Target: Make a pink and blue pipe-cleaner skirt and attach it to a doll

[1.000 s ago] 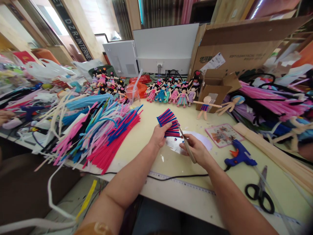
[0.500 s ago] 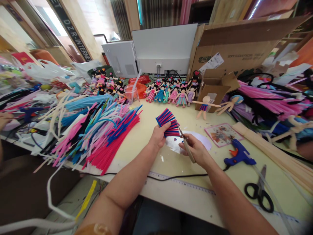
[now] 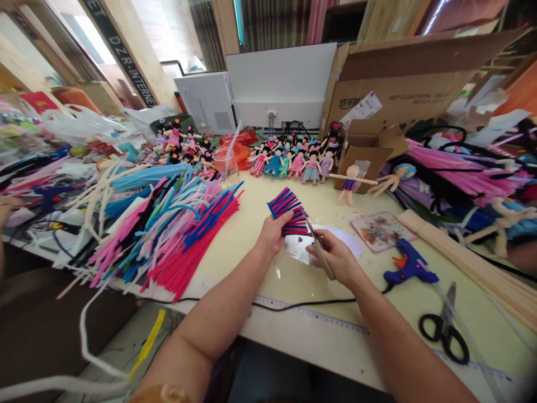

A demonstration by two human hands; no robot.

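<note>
My left hand (image 3: 272, 230) grips a fanned strip of red and blue pipe cleaners (image 3: 287, 205), laid side by side in stripes, with the thumb across its near part. Closed around the handles of a pair of scissors (image 3: 322, 254), my right hand (image 3: 336, 256) has the blades at the strip's right edge. Small blue and red clippings lie on the table beneath the blades, by a pale round sheet (image 3: 346, 239). Beyond the hands, a plain doll (image 3: 348, 183) with a red and blue striped body leans on a small cardboard box (image 3: 366, 157).
Loose pipe cleaners (image 3: 184, 224) pile up on the left. To the right lie a blue glue gun (image 3: 411, 267), black-handled scissors (image 3: 447, 327), a picture card (image 3: 382, 230) and beige pipe cleaners (image 3: 465, 263). Finished dolls (image 3: 297, 162) stand at the back. A black cable (image 3: 289, 307) crosses the front.
Almost nothing differs. Both hands, the striped strip and the scissors stay in nearly the same place; the view has shifted very slightly.
</note>
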